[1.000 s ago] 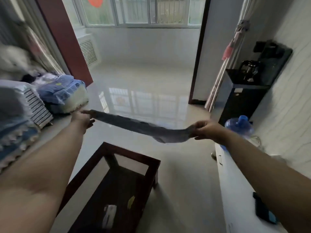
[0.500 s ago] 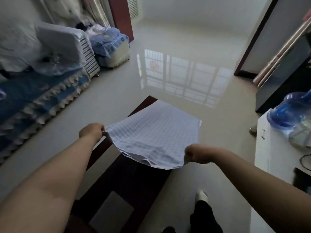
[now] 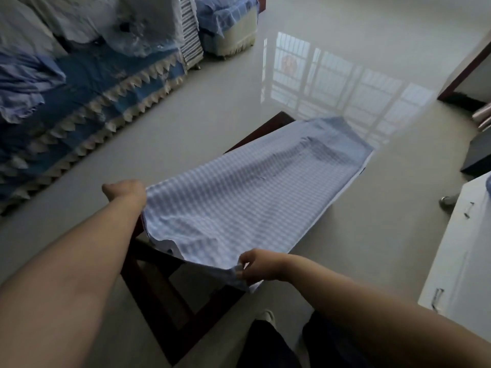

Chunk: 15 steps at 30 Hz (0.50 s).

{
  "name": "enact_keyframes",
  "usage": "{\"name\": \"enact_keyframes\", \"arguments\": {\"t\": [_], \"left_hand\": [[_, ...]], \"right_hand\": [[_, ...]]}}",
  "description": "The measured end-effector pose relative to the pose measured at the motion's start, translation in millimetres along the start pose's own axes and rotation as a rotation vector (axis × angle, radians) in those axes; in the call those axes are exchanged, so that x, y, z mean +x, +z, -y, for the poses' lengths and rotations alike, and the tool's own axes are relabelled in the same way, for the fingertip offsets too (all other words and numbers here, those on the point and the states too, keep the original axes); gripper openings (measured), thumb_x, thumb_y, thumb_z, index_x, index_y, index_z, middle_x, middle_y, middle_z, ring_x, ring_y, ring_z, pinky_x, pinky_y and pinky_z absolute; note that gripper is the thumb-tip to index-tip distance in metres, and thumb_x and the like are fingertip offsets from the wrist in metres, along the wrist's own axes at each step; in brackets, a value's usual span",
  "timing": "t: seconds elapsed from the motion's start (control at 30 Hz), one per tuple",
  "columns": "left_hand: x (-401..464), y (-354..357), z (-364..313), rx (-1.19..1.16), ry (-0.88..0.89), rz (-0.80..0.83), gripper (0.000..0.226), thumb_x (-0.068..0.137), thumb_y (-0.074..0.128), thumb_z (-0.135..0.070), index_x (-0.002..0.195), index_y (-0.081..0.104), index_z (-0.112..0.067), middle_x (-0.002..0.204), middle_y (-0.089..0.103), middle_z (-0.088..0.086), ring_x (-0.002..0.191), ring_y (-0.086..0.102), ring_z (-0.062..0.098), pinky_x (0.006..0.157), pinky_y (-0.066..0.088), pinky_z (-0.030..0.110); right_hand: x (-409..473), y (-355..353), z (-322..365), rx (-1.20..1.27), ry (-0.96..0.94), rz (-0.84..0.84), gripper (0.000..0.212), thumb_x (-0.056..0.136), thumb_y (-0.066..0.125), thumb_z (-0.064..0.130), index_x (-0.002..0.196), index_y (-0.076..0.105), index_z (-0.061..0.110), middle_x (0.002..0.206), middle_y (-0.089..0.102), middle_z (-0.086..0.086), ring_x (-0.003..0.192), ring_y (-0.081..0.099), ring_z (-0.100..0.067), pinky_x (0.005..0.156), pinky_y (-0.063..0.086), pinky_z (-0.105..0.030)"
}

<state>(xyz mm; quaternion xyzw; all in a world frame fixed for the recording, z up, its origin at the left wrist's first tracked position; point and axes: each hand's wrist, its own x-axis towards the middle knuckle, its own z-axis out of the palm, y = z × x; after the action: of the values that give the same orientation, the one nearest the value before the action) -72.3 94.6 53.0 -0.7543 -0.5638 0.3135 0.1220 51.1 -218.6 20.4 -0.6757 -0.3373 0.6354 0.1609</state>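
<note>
In the centre of the frame, the checked cloth (image 3: 255, 192) lay over the dark table (image 3: 159, 314), its near end lifted. The right hand (image 3: 261, 265) pinched one near corner between thumb and fingertips; the left hand (image 3: 127, 193) was curled on the other, fingertips hidden. An uneven pull could probably drag the cloth off the far edge.

No readable text or labels anywhere (frame blurred).

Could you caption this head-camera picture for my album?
Left hand and right hand hold a blue checked cloth by its near corners over a dark table.
</note>
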Motion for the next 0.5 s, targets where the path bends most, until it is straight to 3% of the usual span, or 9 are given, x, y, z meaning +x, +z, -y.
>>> {"name": "enact_keyframes", "arguments": {"t": [0.1, 0.23, 0.33, 0.43, 0.5], "left_hand": [[-4.5, 11.0, 0.3, 0.065, -0.040, 0.142, 0.042, 0.092, 0.045, -0.021, 0.133, 0.050, -0.014, 0.141, 0.049, 0.006, 0.126, 0.047, 0.027, 0.107, 0.029, 0.040], [-4.6, 30.8, 16.2, 0.079, -0.086, 0.232, 0.045, 0.090, 0.048, -0.028, 0.133, 0.049, -0.016, 0.140, 0.048, 0.003, 0.125, 0.047, 0.025, 0.109, 0.027, 0.039], [-6.3, 42.7, 43.9, 0.054, -0.154, 0.304, 0.046, 0.091, 0.046, -0.031, 0.134, 0.048, -0.014, 0.142, 0.047, 0.007, 0.126, 0.046, 0.027, 0.112, 0.023, 0.038], [8.8, 72.5, 69.5, 0.093, -0.194, 0.370, 0.063, 0.093, 0.049, -0.036, 0.144, 0.030, -0.005, 0.152, 0.030, 0.013, 0.137, 0.032, 0.027, 0.118, 0.017, 0.033], [10.4, 91.0, 73.5, 0.099, -0.177, 0.383, 0.064, 0.096, 0.045, -0.037, 0.147, 0.024, -0.005, 0.156, 0.023, 0.011, 0.142, 0.024, 0.023, 0.117, 0.021, 0.026]], "right_hand": [[6.0, 22.8, 5.5, 0.058, -0.034, 0.039, 0.018, 0.090, 0.061, 0.021, 0.074, 0.053, 0.023, 0.075, 0.057, 0.002, 0.066, 0.058, -0.009, 0.070, 0.053, -0.024], [7.7, 47.7, 15.5, 0.047, -0.071, 0.082, 0.017, 0.090, 0.060, 0.022, 0.074, 0.052, 0.024, 0.090, 0.061, -0.006, 0.086, 0.063, -0.020, 0.092, 0.053, -0.042], [10.6, 72.2, 22.5, 0.003, -0.133, 0.145, 0.006, 0.091, 0.058, 0.024, 0.091, 0.056, 0.019, 0.098, 0.060, -0.003, 0.096, 0.063, -0.023, 0.092, 0.052, -0.038], [15.8, 92.4, 24.6, 0.077, -0.128, 0.251, 0.038, 0.091, 0.058, 0.026, 0.128, 0.049, 0.024, 0.113, 0.063, 0.002, 0.097, 0.057, -0.009, 0.080, 0.045, -0.021], [21.4, 96.7, 18.2, 0.153, -0.073, 0.340, 0.062, 0.090, 0.061, 0.028, 0.144, 0.030, 0.028, 0.135, 0.056, 0.005, 0.111, 0.055, -0.007, 0.095, 0.040, -0.020]]}}
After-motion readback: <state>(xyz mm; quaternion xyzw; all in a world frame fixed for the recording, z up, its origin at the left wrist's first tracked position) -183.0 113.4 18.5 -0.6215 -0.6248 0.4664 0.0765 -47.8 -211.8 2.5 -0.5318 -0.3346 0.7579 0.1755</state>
